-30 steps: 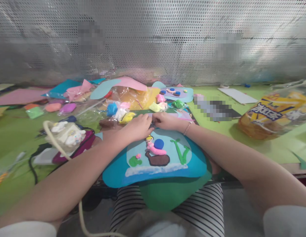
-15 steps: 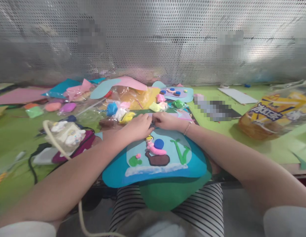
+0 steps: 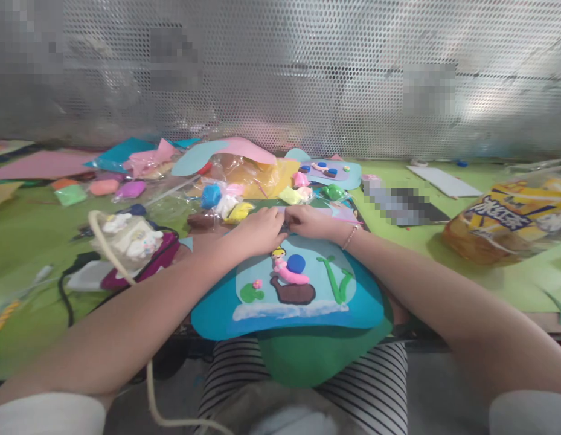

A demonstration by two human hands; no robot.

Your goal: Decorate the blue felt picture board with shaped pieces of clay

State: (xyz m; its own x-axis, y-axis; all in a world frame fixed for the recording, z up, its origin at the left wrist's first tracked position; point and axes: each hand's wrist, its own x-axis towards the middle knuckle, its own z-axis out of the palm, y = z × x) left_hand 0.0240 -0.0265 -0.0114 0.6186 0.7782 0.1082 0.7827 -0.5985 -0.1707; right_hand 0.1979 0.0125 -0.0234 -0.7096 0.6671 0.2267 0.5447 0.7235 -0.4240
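My left hand (image 3: pixel 264 231) and my right hand (image 3: pixel 310 222) meet over the top edge of a layered paper picture, their fingers curled and closed. Whatever lies between the fingertips is hidden, with only a dark spot showing there. Below them, the light blue sheet (image 3: pixel 314 251) carries a pink clay figure (image 3: pixel 293 277) with a yellow head and a blue clay disc (image 3: pixel 296 264). Under the figure is a brown clay shape (image 3: pixel 296 294). Green clay stems (image 3: pixel 337 287) stand on the right, and a green clay leaf (image 3: pixel 250 293) with a pink flower on the left. Blue (image 3: pixel 212 314) and dark green paper (image 3: pixel 307 359) layers lie beneath.
Bagged clay lumps, including blue (image 3: pixel 211 196) and yellow (image 3: pixel 240 212), lie beyond my hands. A second clay picture (image 3: pixel 350 175) is at the back. A drink bottle in a plastic bag (image 3: pixel 506 220) is right; a maroon pouch (image 3: pixel 165 254) and a pale strap (image 3: pixel 108 254) are left.
The camera view has shifted slightly, so the table things appear a little further right. Both hands stay together above the picture, with hardly any change in the fingers.
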